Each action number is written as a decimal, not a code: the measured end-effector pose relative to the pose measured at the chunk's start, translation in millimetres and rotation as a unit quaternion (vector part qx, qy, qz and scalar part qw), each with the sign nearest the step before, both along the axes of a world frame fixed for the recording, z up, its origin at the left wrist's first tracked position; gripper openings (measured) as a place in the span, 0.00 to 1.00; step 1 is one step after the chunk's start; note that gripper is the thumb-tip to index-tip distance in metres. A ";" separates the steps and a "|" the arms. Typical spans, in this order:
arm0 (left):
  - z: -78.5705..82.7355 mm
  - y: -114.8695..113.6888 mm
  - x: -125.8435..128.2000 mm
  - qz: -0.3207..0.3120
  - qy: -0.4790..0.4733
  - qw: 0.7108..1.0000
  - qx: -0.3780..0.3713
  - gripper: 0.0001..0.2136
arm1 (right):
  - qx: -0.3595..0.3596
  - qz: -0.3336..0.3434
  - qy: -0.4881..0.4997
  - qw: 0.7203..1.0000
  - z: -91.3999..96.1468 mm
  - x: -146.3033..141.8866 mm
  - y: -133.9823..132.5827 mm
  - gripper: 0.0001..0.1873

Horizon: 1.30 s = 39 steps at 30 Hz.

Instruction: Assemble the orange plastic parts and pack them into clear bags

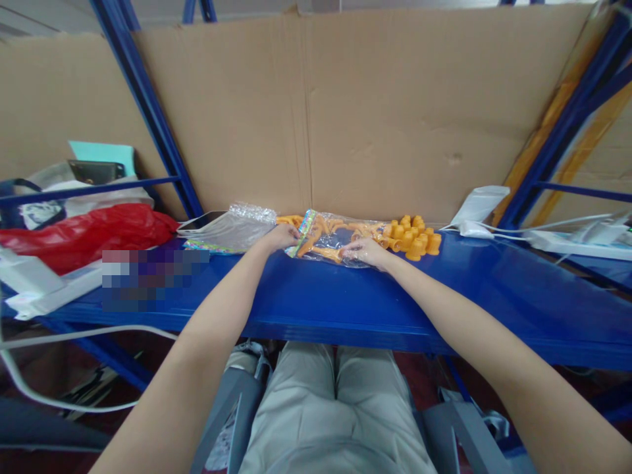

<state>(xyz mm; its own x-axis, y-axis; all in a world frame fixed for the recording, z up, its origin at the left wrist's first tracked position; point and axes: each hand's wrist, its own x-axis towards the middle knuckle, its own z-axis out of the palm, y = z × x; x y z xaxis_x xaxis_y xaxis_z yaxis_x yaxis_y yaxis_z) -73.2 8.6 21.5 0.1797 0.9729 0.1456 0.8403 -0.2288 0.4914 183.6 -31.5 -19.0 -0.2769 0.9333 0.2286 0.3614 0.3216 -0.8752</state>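
Here's the clear bag [340,227], lying flat on the blue table [320,296] right in front of the person, orange pieces [318,230] showing through the plastic. The left hand [284,237] is at its printed end, fingers curled nearly closed and apparently pinching the edge of the colourful strip [307,224]. Over at the other end, the right hand [366,253] rests half curled on the plastic; whether it grips film or a piece inside, one cannot tell. And there's the risk: a hard tug between the two could split that thin film, and a loose hold might let pieces slide out, if an end is open. Just beyond the right hand sit the orange cups [417,238], close enough that a careless sweep could tip them. Left of the left hand lie more clear bags [232,227], slippery-looking and easily nudged. Any writing? The strip is bright but too small to read, and no brand can be made out on the red bag [93,230] farther left.
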 end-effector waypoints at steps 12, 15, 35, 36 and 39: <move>-2.2 -7.7 24.8 -0.109 0.041 0.960 0.254 0.16 | -0.012 0.022 0.001 1.000 -1.8 0.9 1.6 0.05; -10.5 -12.3 40.0 -0.181 0.073 0.954 0.229 0.21 | -0.007 0.046 0.004 0.999 -1.8 1.7 1.6 0.09; -23.9 -14.5 60.1 -0.130 0.089 0.987 0.031 0.34 | -0.012 0.022 0.006 1.000 4.5 0.7 -3.1 0.07; -22.8 -15.9 60.5 -0.124 0.090 0.988 0.028 0.33 | -0.014 0.018 0.006 1.000 4.2 0.9 -2.8 0.07; -21.0 -18.9 61.0 -0.117 0.101 0.987 0.041 0.31 | -0.014 0.014 0.004 1.000 3.5 0.9 -2.7 0.12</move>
